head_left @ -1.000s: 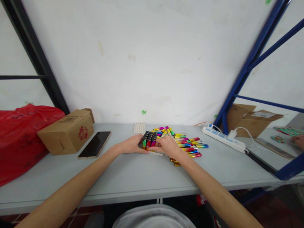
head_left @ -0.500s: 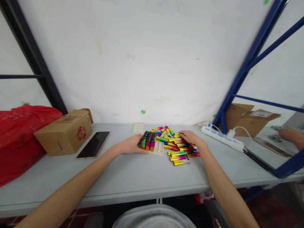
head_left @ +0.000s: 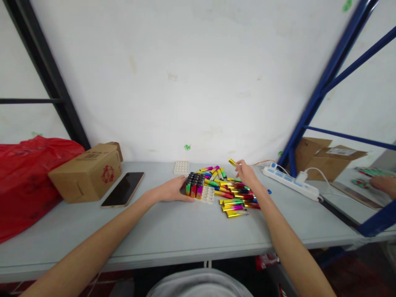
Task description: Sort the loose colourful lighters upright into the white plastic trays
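Note:
My left hand (head_left: 171, 190) is curved around the left end of a white tray (head_left: 208, 195), its thumb along the near side. Black-topped lighters (head_left: 194, 185) stand upright and close together in that end of the tray, while the right end shows bare round pockets. Above a loose pile of shiny multicoloured lighters (head_left: 236, 192), my right hand (head_left: 246, 173) pinches one yellow lighter (head_left: 232, 163), lifted and tilted. The loose lighters lie flat on the table, right of the tray.
Behind the tray lies a second white tray (head_left: 181, 167). To the left are a phone (head_left: 123, 189), a cardboard box (head_left: 86, 173) and a red bag (head_left: 34, 185). A power strip (head_left: 291, 183) sits at right by a blue frame (head_left: 324, 90); another person's hand (head_left: 383, 184) shows beyond.
My right hand has risen from the pile with a yellow lighter between its fingers. My left hand stays at the tray. The view has shifted slightly.

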